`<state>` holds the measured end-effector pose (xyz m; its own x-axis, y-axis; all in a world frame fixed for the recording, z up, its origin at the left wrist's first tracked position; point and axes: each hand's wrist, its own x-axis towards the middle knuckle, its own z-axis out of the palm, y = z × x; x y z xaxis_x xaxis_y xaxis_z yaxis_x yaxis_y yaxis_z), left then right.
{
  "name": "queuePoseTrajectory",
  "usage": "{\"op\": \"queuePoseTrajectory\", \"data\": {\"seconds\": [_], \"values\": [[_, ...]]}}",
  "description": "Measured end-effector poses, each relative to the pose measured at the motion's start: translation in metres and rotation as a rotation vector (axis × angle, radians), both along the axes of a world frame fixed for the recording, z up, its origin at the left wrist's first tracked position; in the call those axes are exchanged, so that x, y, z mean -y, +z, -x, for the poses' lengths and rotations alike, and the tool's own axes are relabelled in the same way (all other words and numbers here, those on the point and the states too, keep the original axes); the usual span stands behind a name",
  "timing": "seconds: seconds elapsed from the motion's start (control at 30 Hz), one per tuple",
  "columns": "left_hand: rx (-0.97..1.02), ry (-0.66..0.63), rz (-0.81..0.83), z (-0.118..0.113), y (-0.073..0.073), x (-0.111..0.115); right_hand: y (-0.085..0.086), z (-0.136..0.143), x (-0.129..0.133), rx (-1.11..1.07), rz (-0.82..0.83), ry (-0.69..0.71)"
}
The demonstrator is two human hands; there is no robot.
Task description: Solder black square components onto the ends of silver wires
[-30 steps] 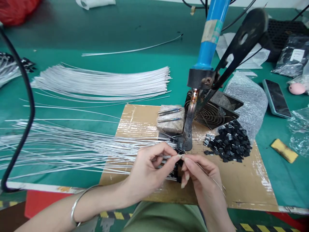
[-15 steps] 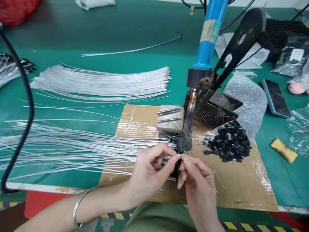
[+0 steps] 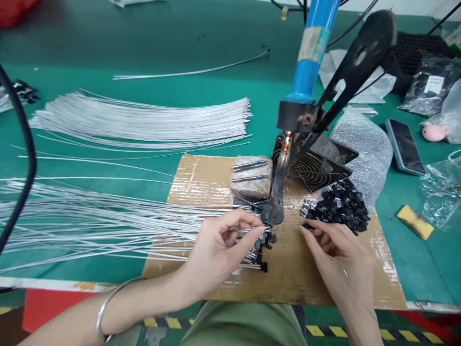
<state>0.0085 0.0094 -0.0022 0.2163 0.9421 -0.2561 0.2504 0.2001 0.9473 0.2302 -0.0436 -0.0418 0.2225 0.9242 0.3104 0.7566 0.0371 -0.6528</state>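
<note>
two bare hands at work over a cardboard sheet (image 3: 295, 290) on a green table (image 3: 266, 105). the left hand (image 3: 221, 250) pinches the end of a white wire (image 3: 264, 230) between thumb and forefinger, above a row of wire ends fitted with black connectors (image 3: 264, 266). the right hand (image 3: 342, 257) grasps a small black piece (image 3: 308, 226) between thumb and forefinger, at the near left edge of a pile of black pieces (image 3: 342, 204); the two hands are apart. loose white wires (image 3: 144, 206) run leftward from the left hand across the sheet and onto the table, and a dense wire bundle (image 3: 151, 117) lies beyond them. a blue-handled soldering iron (image 3: 311, 53), held in a black bracket (image 3: 360, 57), points downward between the hands and behind them. beside it are a black fan (image 3: 308, 175) and a grey block (image 3: 252, 187) bearing thin metal rods (image 3: 250, 179). at right: a phone (image 3: 405, 146) and a yellow sponge (image 3: 414, 222).
</note>
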Motion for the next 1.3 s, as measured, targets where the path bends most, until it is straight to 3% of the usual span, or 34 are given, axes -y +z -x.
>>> {"op": "queuePoseTrajectory", "data": {"seconds": [0.13,0.4,0.6,0.77,0.87,1.07,1.3], "values": [[-0.02,-0.015,-0.018,0.0,0.002,-0.001,-0.003,-0.004,-0.006,0.13,0.007,0.051],[-0.042,-0.009,-0.014,-0.001,0.003,-0.001,0.002,0.0,-0.001,0.089,0.109,0.013],[-0.084,-0.021,0.0,0.0,0.004,-0.003,0.009,0.012,0.007,-0.276,0.105,-0.124],[-0.098,-0.026,0.037,0.001,0.01,-0.004,0.019,0.033,0.002,-0.631,0.074,-0.153],[-0.113,-0.042,0.064,0.001,0.014,-0.006,0.023,0.045,-0.002,-0.785,0.118,-0.101],[0.02,-0.089,0.126,0.0,0.021,-0.011,0.021,0.062,-0.004,-0.994,0.2,0.012],[0.166,-0.091,0.172,0.0,0.023,-0.012,0.018,0.069,-0.004,-1.058,0.228,0.04]]}}
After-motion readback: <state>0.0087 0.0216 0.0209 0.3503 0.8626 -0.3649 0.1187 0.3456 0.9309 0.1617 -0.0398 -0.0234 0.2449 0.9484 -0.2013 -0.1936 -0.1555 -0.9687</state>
